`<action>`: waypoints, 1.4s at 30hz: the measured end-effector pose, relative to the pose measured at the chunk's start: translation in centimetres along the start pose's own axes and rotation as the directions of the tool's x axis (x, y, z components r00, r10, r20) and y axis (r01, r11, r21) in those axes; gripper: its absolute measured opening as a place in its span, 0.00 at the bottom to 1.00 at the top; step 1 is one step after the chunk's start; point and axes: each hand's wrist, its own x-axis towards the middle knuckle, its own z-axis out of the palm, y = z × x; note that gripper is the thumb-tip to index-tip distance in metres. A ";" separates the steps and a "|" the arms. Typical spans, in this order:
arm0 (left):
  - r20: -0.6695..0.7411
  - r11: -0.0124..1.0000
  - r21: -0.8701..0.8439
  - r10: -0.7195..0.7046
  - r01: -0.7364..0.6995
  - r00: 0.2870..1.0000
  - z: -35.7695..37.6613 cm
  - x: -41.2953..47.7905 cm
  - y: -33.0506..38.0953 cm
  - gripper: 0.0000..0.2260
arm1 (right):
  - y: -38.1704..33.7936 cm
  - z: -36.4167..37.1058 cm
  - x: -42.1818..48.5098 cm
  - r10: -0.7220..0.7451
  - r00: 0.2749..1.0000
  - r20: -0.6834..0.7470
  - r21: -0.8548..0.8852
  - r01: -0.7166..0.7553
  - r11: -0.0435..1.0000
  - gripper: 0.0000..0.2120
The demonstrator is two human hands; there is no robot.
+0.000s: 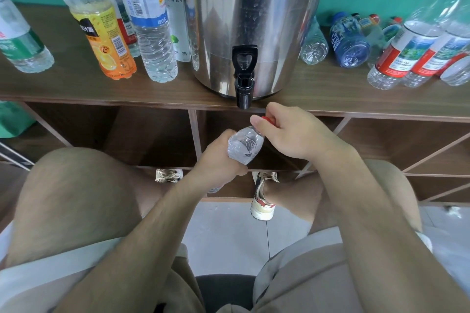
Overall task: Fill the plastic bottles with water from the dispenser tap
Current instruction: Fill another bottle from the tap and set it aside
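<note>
A steel water dispenser [251, 7] stands on the wooden shelf top [76, 84], its black tap [244, 76] hanging over the front edge. Just below the tap, my left hand [218, 157] grips the body of a clear plastic bottle [245, 146], tilted toward the upper right. My right hand [292, 132] pinches the bottle's red cap [268, 120] at the neck. The bottle's lower part is hidden by my left hand.
Several upright bottles stand left of the dispenser, among them a yellow-labelled one [101, 30] and a clear blue-labelled one [150, 20]. Several bottles lie or lean on the right, including a blue one [349, 40]. Open shelf compartments [150, 134] sit below; my knees and shoes are underneath.
</note>
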 end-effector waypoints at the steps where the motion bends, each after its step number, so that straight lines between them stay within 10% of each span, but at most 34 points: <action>1: 0.000 1.000 0.016 0.009 -0.009 1.000 -0.2 0.1 0.1 0.29 | -0.2 0.3 0.1 -0.004 1.000 -0.024 -0.011 0.004 1.000 0.23; 7: -0.058 0.996 0.078 0.054 -0.050 0.997 -0.3 -0.2 0.3 0.29 | -1.0 1.7 1.3 0.210 0.964 -0.166 -0.037 -0.218 0.975 0.28; 14: 0.143 0.990 0.066 0.111 -0.121 0.983 -1.9 0.4 0.1 0.29 | -0.5 0.3 -0.3 -0.180 0.963 -0.203 0.074 0.198 0.977 0.28; 27: -0.122 0.970 0.170 0.197 -0.175 0.973 -0.9 -1.9 1.0 0.27 | -4.0 0.6 -2.8 0.286 0.925 -0.250 0.085 -0.273 0.958 0.30; 35: -0.399 0.963 -0.123 0.175 -0.242 0.900 -5.6 -5.2 2.9 0.27 | -10.7 -2.7 -4.9 -0.024 0.909 -0.415 0.168 0.103 0.980 0.20; 42: -0.711 0.856 -0.261 0.142 -0.446 0.689 -11.9 -5.7 2.8 0.36 | -18.7 -4.5 0.0 -0.190 0.894 -0.405 0.376 0.352 0.857 0.08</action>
